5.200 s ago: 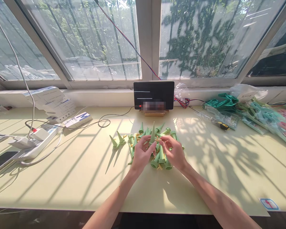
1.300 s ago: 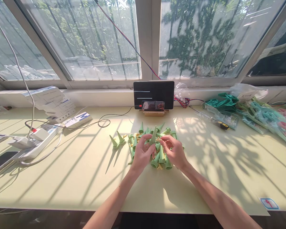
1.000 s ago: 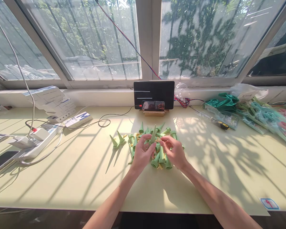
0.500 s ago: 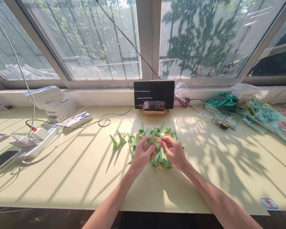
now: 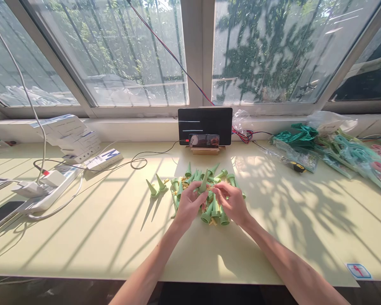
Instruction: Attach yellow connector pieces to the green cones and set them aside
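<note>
My left hand (image 5: 189, 203) is closed around a green plastic watering spike (image 5: 203, 182), its tip pointing up. At that spike's side, the fingertips of my right hand (image 5: 231, 200) pinch a small yellow valve piece (image 5: 210, 188), partly hidden by the fingers. Beneath and around both hands lies a pile of similar green spikes (image 5: 216, 208) mixed with small yellow pieces (image 5: 213, 221). Left of the pile, two spikes (image 5: 153, 189) stand upright on the table, with a yellow piece showing beside one.
A tablet (image 5: 205, 120) and a phone (image 5: 204, 140) lean on a stand behind the pile. White boxes (image 5: 73, 135) and a power strip (image 5: 55, 186) with cables are on the left. Bagged goods (image 5: 352, 156) and a yellow-black cutter (image 5: 297, 167) lie on the right.
Hardly anything differs. My right fingers have shifted very slightly at the yellow piece; my left hand keeps the spike in the same place.
</note>
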{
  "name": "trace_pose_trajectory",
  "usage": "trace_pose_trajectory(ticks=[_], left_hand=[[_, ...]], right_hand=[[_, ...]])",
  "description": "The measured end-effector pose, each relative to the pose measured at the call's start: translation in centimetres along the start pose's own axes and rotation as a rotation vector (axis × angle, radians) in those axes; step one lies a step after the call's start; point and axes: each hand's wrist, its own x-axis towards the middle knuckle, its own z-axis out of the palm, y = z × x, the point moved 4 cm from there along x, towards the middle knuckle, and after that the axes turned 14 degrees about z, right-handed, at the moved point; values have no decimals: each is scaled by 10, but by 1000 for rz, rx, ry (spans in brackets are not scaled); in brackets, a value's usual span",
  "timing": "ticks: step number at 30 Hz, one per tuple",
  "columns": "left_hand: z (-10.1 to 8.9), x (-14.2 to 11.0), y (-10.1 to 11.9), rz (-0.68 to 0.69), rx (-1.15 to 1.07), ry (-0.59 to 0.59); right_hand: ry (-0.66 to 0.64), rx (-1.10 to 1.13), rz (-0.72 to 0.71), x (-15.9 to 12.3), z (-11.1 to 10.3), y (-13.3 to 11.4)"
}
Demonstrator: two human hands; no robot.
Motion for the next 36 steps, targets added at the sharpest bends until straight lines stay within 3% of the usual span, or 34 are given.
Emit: trace_pose_trajectory(ticks=[12, 25, 36], left_hand=[[2, -1, 4, -4, 17, -10], [-2, 0, -6, -11, -19, 18], [0, -1, 1, -9, -15, 6]], right_hand=[[0, -82, -52, 0, 0, 1], [9, -22, -54, 0, 0, -1], [-4, -29, -45, 0, 2, 3]])
